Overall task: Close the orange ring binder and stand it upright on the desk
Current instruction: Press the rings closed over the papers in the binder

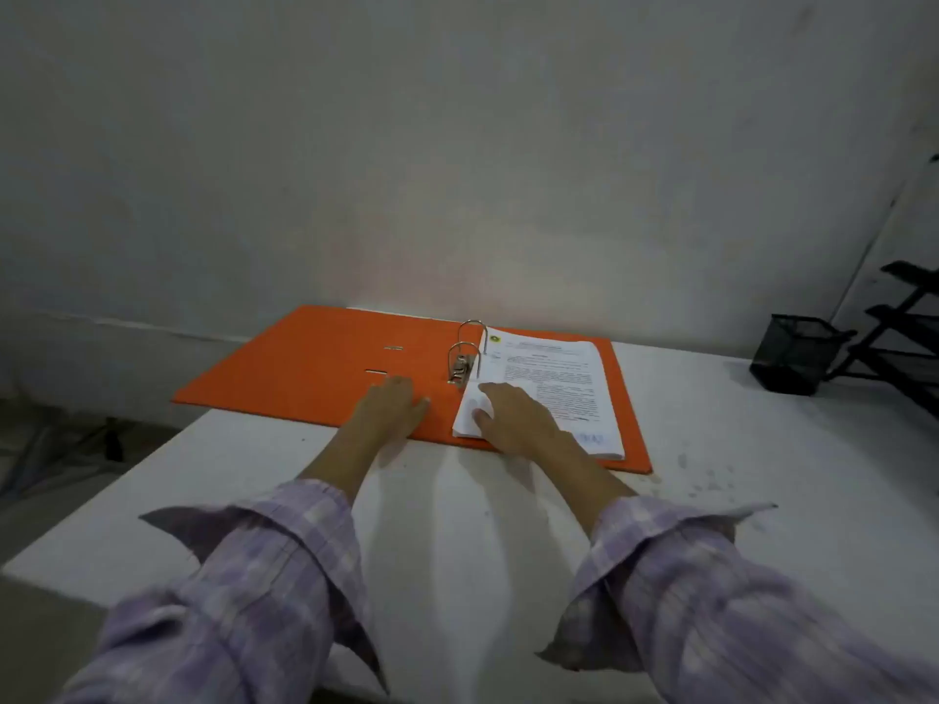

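The orange ring binder [305, 368] lies open and flat on the white desk [457, 525], its left cover overhanging the desk's left edge. Two metal rings [465, 355] stand up at the spine. A stack of printed pages [554, 388] lies on the right cover. My left hand [388, 409] rests palm down on the orange cover just left of the rings, fingers together. My right hand [513, 416] presses flat on the near left corner of the pages, thumb on the paper's edge. Neither hand grips anything.
A black mesh pen holder [792, 355] stands at the desk's far right, beside a black wire rack [904, 337]. A pale wall runs right behind the binder. The desk's left edge drops to the floor, where cables lie.
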